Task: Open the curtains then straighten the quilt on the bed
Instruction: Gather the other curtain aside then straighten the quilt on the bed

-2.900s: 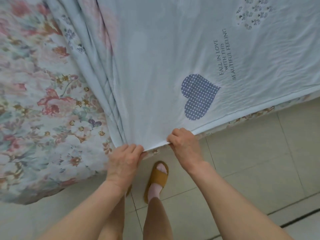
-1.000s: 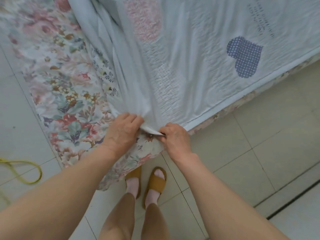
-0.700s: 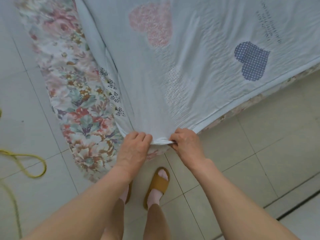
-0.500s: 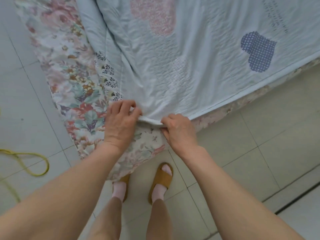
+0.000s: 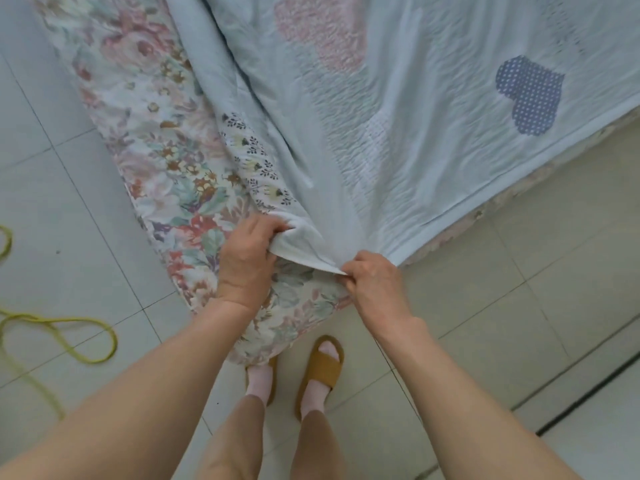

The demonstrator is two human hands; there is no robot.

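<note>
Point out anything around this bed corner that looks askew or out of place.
The pale blue quilt is askew: it bunches into long folds toward the bed corner, where the left hand and right hand grip its edge, leaving the floral sheet bare on the left. A yellow cord lies looped on the floor tiles.

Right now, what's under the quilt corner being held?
A floral sheet shows beneath the quilt corner gripped by the left hand and right hand. Farther in, the quilt hides the rest.
</note>
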